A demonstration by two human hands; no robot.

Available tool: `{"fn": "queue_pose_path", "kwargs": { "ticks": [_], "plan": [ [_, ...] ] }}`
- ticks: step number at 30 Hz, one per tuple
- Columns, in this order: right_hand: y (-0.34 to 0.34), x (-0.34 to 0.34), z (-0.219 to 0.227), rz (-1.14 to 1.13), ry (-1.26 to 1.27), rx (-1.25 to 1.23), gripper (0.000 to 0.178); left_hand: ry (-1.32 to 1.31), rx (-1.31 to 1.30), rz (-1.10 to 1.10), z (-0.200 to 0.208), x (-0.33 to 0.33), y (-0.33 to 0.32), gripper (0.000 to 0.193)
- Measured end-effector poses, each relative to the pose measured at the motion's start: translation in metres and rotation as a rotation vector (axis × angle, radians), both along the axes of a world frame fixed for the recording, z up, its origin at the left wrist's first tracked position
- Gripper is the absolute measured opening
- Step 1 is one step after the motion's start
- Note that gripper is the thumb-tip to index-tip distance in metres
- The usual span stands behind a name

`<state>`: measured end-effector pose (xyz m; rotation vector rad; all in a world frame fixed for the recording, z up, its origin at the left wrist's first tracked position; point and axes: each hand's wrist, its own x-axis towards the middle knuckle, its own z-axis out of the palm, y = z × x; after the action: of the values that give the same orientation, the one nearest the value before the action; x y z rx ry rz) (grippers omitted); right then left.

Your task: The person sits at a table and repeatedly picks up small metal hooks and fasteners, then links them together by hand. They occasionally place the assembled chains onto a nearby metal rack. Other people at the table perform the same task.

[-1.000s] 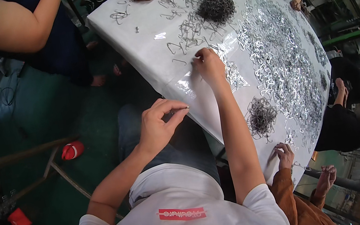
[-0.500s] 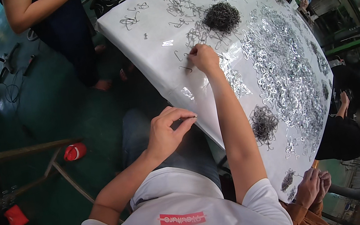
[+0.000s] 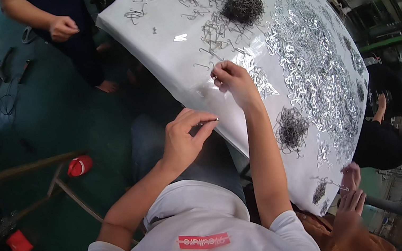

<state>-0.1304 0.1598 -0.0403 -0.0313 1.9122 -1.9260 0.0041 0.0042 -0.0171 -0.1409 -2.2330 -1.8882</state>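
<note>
White-covered table (image 3: 167, 56) strewn with metal hooks (image 3: 314, 68); dark green floor (image 3: 71, 124) alongside

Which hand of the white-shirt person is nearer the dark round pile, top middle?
Right. In the picture, the right hand is below the dark pile, over the white table; the left hand is farther away, by the table's near edge.

One left hand (image 3: 183, 135) and one right hand (image 3: 235, 82) are showing mid-frame. One worktop (image 3: 173, 58) is carrying uncountably many metal hooks (image 3: 242, 9). Two red objects (image 3: 80, 166) are showing at left.
</note>
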Motion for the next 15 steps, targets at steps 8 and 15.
{"fn": "queue_pose_path", "kwargs": {
  "ticks": [8, 15],
  "plan": [
    [0.004, 0.118, 0.048, -0.298, -0.118, -0.272, 0.011, 0.033, -0.003, -0.008, 0.0, -0.003, 0.006, 0.018],
    [0.002, 0.123, 0.041, -0.376, -0.037, -0.273, 0.005, 0.001, 0.006, -0.011, 0.005, -0.003, 0.01, 0.025]
  ]
}}
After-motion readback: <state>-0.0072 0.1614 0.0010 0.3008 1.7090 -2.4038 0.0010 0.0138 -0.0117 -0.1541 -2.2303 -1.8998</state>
